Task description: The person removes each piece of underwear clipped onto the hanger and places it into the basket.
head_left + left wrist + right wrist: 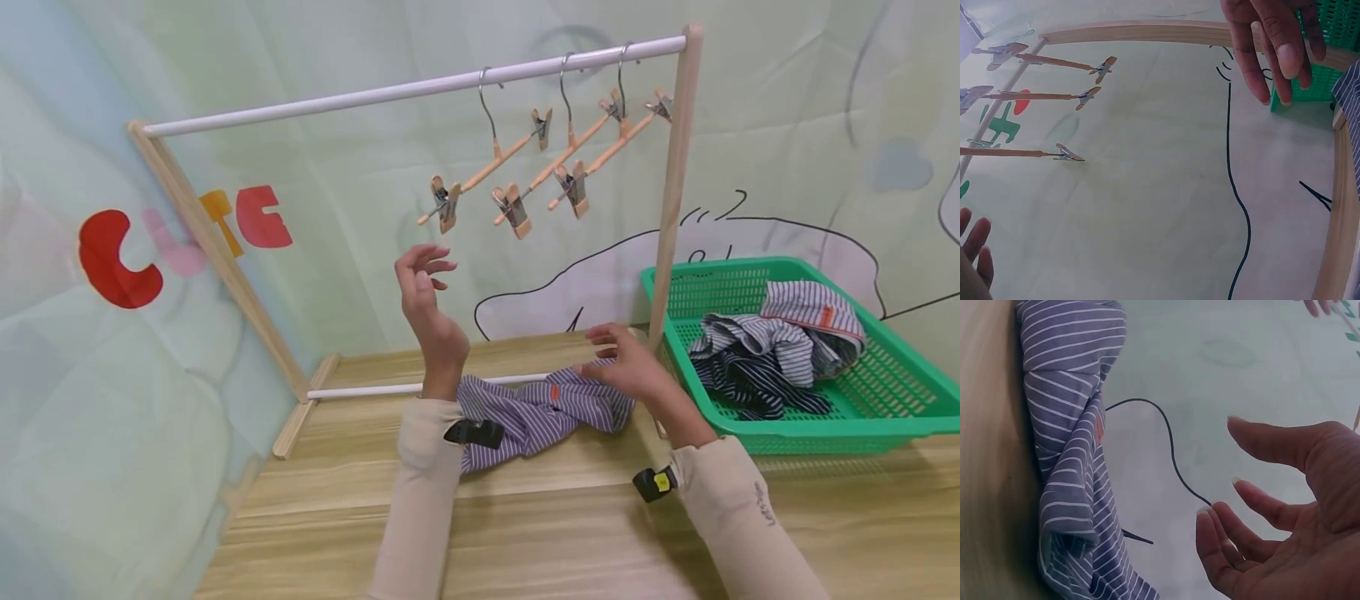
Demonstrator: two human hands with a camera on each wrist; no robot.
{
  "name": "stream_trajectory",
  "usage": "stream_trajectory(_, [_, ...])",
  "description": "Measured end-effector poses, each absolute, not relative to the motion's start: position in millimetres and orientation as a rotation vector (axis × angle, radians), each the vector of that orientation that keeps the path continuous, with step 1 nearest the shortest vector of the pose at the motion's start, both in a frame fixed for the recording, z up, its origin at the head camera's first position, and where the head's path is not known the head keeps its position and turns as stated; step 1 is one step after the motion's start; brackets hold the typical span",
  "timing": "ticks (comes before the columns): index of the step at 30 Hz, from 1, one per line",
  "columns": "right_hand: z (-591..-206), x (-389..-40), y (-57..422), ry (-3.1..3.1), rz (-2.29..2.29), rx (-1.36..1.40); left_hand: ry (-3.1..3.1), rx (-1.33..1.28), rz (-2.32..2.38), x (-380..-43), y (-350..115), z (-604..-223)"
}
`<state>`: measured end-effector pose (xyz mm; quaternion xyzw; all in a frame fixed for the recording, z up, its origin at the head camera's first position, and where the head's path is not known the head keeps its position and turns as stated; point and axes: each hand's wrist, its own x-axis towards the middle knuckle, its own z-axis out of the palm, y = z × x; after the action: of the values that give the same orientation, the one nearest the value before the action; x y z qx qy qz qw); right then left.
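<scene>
My left hand [431,312] is raised with loosely bent fingers and holds nothing. It is just below the leftmost clip hanger [495,162], whose near clip hangs over the fingertips. Lower and to the right, my right hand [630,362] is held with thumb and fingers apart, grasping nothing. A crumpled purple garment with white stripes [540,417] lies on the table below and between the hands, with a small orange tag on it. In the right wrist view the striped garment [1069,450] is to the left of the relaxed fingers [1260,512], with a gap between.
A rack with a white rail [337,102] and wooden posts stands across the table [525,533]. Two more clip hangers [570,154] hang near its right post [675,183]. A green basket [847,429] at right holds crumpled striped clothes [787,342].
</scene>
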<state>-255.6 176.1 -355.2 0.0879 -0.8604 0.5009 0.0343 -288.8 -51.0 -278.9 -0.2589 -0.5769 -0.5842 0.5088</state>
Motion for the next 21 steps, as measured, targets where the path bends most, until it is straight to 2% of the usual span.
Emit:
stream_trajectory(13, [-364.6, -259.8, 174.5, -2.731, 1.468, 0.317, -1.444, -0.668, -1.395, -291.6, -40.6, -300.0])
stream_trajectory(21, [-370.2, -260.3, 170.0, -2.769, 1.383, 0.338, -1.485, -0.661, -1.348, -295.9, -51.3, -303.4])
